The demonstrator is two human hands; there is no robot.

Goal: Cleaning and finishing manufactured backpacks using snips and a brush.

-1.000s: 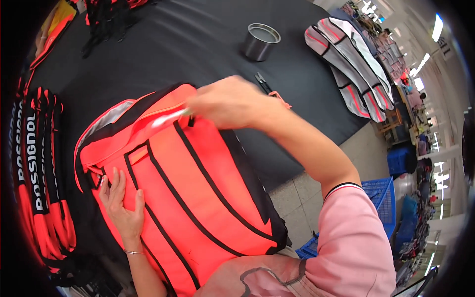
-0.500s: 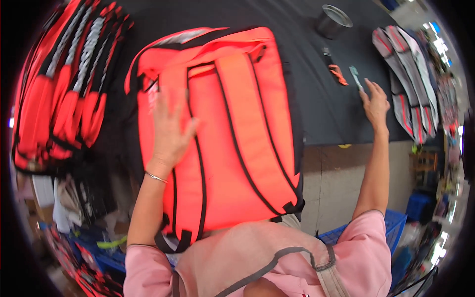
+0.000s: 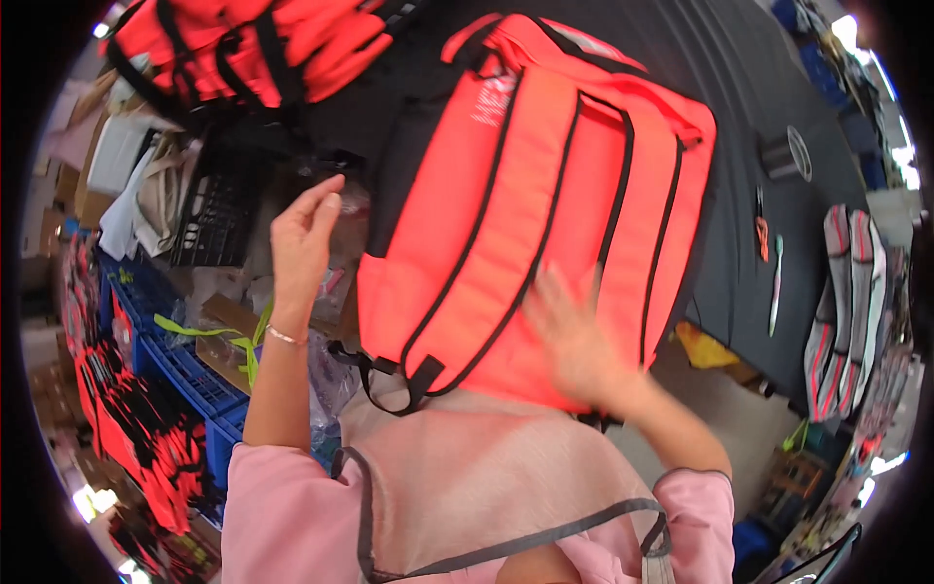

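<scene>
A bright orange-red backpack (image 3: 545,224) lies with its shoulder straps facing up on a black-covered table, its lower end close against my body. My right hand (image 3: 579,341), blurred by motion, is over the lower middle of the backpack with its fingers spread. I cannot tell whether it presses on the fabric. Left of the backpack, my left hand (image 3: 304,243) is raised, thumb and fingertips drawn together in a pinch. Anything between those fingertips is too small to make out. A black strap (image 3: 375,380) hangs from the backpack's lower left corner.
On the black cloth (image 3: 735,253) to the right are a toothbrush (image 3: 776,287), a small tool with an orange-wrapped handle (image 3: 762,238), a metal cup (image 3: 786,156) and grey padded straps (image 3: 842,311). More orange-red bags (image 3: 263,58) lie far left; blue crates (image 3: 190,375) stand lower left.
My head view has turned. My right hand has left the toothbrush and come over the backpack. My left hand has lifted off the backpack to its left side and drawn its fingers together.
</scene>
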